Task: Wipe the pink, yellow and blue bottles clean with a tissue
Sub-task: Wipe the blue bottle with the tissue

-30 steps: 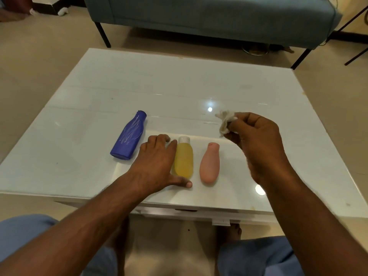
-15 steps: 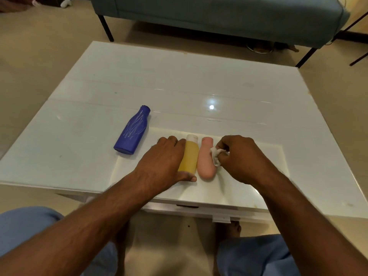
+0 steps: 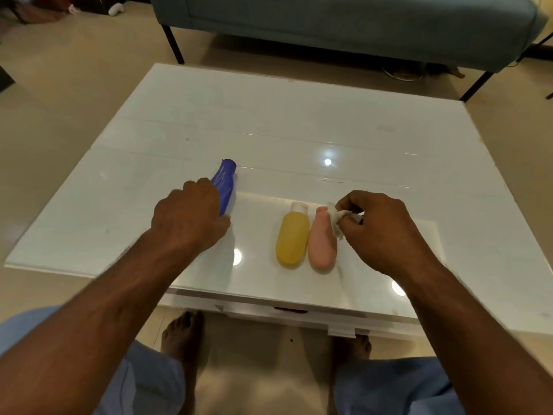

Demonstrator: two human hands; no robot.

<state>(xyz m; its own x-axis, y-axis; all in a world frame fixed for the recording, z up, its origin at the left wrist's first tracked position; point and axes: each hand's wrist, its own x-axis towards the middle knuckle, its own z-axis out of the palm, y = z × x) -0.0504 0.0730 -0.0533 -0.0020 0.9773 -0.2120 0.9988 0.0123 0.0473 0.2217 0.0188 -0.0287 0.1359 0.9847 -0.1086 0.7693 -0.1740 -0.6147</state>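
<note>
Three bottles lie on the white table (image 3: 299, 121). The yellow bottle (image 3: 292, 238) with a white cap and the pink bottle (image 3: 320, 244) lie side by side, touching, caps pointing away from me. My right hand (image 3: 386, 232) pinches a crumpled white tissue (image 3: 336, 218) against the upper right side of the pink bottle. The blue bottle (image 3: 225, 182) lies to the left; my left hand (image 3: 188, 217) is closed over its lower half, so only its neck and cap show.
A grey-blue sofa (image 3: 344, 22) on dark legs stands beyond the table's far edge. My knees and bare feet (image 3: 182, 339) are under the near edge. Bright lamp reflections dot the glossy tabletop.
My left hand left the yellow bottle and moved left onto the blue bottle. My right hand brought the tissue down from mid-air to the pink bottle and stays beside it.
</note>
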